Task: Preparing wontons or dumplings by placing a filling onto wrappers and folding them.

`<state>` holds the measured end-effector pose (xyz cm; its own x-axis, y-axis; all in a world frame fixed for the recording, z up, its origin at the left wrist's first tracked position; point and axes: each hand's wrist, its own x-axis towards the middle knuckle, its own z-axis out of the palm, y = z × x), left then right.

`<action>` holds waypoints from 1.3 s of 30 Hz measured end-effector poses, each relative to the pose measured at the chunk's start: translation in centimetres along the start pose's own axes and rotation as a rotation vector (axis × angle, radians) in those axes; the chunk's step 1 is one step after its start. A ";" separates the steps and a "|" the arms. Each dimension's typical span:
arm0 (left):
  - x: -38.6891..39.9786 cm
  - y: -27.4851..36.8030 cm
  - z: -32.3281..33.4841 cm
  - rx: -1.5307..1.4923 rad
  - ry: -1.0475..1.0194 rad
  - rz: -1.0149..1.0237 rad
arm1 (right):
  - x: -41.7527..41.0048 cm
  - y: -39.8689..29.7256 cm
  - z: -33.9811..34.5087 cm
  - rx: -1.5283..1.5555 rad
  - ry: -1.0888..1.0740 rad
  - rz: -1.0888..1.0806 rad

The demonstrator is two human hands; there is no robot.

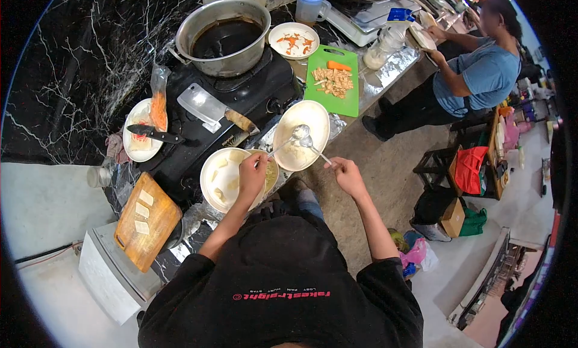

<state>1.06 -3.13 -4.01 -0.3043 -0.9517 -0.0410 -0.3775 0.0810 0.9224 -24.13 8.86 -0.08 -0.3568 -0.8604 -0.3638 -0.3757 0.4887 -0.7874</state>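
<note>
Over a white oval plate (293, 115) smeared with pale paste, both my hands work with metal spoons. My left hand (253, 172) grips one spoon (300, 132), whose bowl carries some pale food. The other spoon (307, 142) is in my right hand (347, 175), its bowl close beside the first. Below my left hand lies a white plate (210, 176) with pale flat pieces, partly over a bowl of pale, greenish food (271, 174). On the wooden board (156, 226) at the left are several pale rectangular pieces.
A large metal pot (226, 66) of dark liquid stands on the black stove (171, 126), near a cleaver (201, 102). A knife (156, 134) rests across an oval plate (131, 145). Chopped food covers part of a green board (316, 99). Another person (483, 72) stands at the upper right.
</note>
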 end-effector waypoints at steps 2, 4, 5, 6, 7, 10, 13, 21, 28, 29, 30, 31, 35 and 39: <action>0.0 0.6 0.1 -0.025 -0.011 0.003 | -0.1 0.1 0.0 -0.036 0.032 -0.018; 0.0 0.9 0.1 -0.049 -0.023 0.005 | -0.4 0.2 0.0 -0.071 0.063 -0.034; 0.1 0.9 0.1 -0.041 -0.027 0.010 | -0.4 0.1 0.0 -0.099 0.082 -0.044; 0.2 0.9 0.0 -0.032 -0.031 0.016 | -0.5 -0.1 -0.1 -0.128 0.102 -0.054; 0.2 0.8 0.0 -0.031 -0.030 0.016 | -0.6 -0.4 -0.2 -0.128 0.102 -0.055; 0.2 0.8 -0.1 -0.040 -0.002 0.027 | -1.0 -1.0 -0.4 -0.231 0.126 -0.023; 0.3 2.3 -0.7 -0.095 0.007 0.038 | -1.1 0.6 0.0 -0.309 0.194 -0.142; 0.2 5.1 -3.1 -0.134 -0.022 -0.010 | -1.6 -1.7 -0.9 -0.449 0.258 -0.102; -0.2 5.9 -3.4 -0.137 -0.014 0.047 | -0.8 0.2 -1.0 -0.466 0.320 -0.160; -0.1 5.9 -3.4 -0.133 -0.012 0.045 | -0.6 0.2 -1.0 -0.436 0.323 -0.192; -0.1 5.9 -3.4 -0.128 -0.010 0.044 | -0.6 0.2 -1.0 -0.405 0.325 -0.223; -0.2 6.0 -3.3 -0.128 -0.010 0.046 | -0.6 0.1 -1.0 -0.404 0.327 -0.224; -0.1 5.4 -3.2 -0.142 -0.024 -0.009 | -0.9 -1.5 -1.3 -0.244 0.336 -0.240; -0.4 4.6 -3.2 -0.117 0.000 0.030 | -1.1 -2.2 -1.7 0.003 0.334 -0.200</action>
<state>2.24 -3.37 1.53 -0.3140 -0.9493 -0.0129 -0.2639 0.0742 0.9617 -24.32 8.94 2.90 -0.5357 -0.8441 -0.0212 -0.4638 0.3152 -0.8280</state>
